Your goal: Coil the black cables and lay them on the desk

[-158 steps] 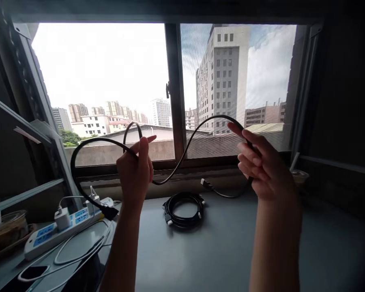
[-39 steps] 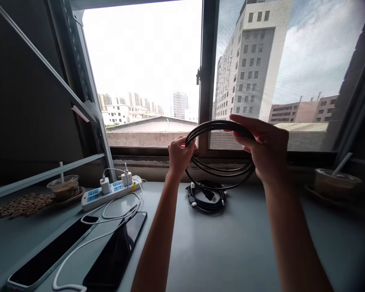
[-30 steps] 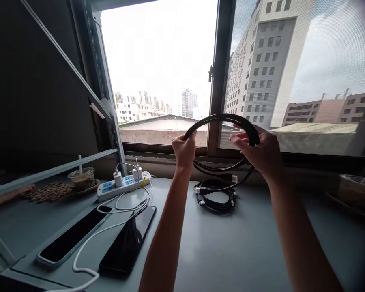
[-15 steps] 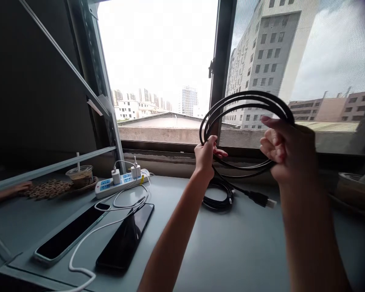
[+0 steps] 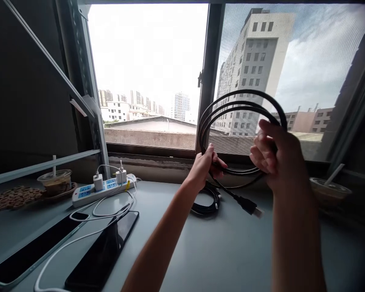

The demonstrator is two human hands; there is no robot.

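Note:
A black cable (image 5: 242, 92) is looped into a loose coil in the air in front of the window. My left hand (image 5: 207, 162) is closed round the left side of the loops, thumb on top. On the right side, my right hand (image 5: 272, 152) grips the loops with its fingers curled in. The cable's plug (image 5: 250, 206), black with a pale metal tip like an HDMI connector, hangs below between my hands. Behind my left hand, a second coiled black cable (image 5: 205, 209) lies on the grey table (image 5: 225, 251).
At left are a white power strip (image 5: 105, 190) with plugged-in chargers, a white cable (image 5: 65, 245) and two phones, one a black phone (image 5: 105, 251). Lidded drink cups stand at far left (image 5: 55, 182) and far right (image 5: 330, 190). A metal shelf frame (image 5: 93, 117) rises at left.
The view has turned right, so the table things sit further left. My hands still hold the coil; its loops are spread a little wider at the top, and the plug hangs slightly lower.

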